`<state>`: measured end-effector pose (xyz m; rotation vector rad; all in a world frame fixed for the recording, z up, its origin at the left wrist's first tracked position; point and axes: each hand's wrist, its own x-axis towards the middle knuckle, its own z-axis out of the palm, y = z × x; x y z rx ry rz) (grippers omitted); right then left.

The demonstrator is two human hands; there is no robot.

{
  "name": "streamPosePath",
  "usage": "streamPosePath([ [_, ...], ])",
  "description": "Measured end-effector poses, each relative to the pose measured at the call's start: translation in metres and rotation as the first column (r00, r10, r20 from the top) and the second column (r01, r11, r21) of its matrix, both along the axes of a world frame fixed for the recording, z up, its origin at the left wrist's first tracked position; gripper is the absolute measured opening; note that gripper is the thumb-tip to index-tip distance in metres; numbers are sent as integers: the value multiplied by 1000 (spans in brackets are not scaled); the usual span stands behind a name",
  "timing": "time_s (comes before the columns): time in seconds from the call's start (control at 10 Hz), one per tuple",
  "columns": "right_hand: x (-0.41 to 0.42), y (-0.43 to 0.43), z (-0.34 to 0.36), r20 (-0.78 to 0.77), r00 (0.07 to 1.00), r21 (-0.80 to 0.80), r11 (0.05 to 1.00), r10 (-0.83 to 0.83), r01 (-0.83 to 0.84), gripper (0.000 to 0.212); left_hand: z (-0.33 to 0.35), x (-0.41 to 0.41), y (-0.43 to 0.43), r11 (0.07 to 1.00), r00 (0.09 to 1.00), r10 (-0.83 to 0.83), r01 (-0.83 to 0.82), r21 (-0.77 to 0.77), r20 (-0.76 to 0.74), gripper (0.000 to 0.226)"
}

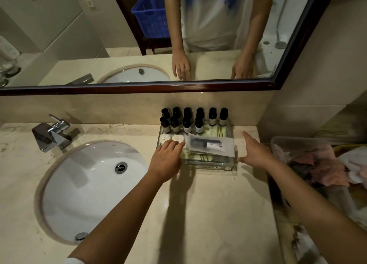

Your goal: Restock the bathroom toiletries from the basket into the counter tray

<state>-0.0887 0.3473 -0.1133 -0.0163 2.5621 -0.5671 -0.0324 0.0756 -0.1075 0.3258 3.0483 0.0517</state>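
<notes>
A clear glass tray point(210, 165) stands on the counter against the back wall. Its far half holds several small dark bottles point(187, 122) in two rows. Two round white soaps point(171, 138) lie at its near left, and flat sealed packets point(211, 144) are stacked in the middle. My left hand point(165, 157) lies over the tray's front left corner, fingertips touching the soaps. My right hand point(256, 150) is spread flat just right of the tray, thumb at its front right corner, holding nothing. A clear basket point(282, 142) of wrapped items sits at the far right.
A white oval sink point(89, 184) with a chrome tap point(52, 133) fills the left of the marble counter point(208, 214). A dark-framed mirror point(139, 88) hangs above and reflects a blue crate behind me. The counter's right edge drops beside the basket.
</notes>
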Motion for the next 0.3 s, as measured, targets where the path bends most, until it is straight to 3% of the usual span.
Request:
streamPosePath([
  [0.3,42,-15,27,-35,998,-7,999,-43,43,63,22,11,-25,999,998,-46,47,22,-40,38],
])
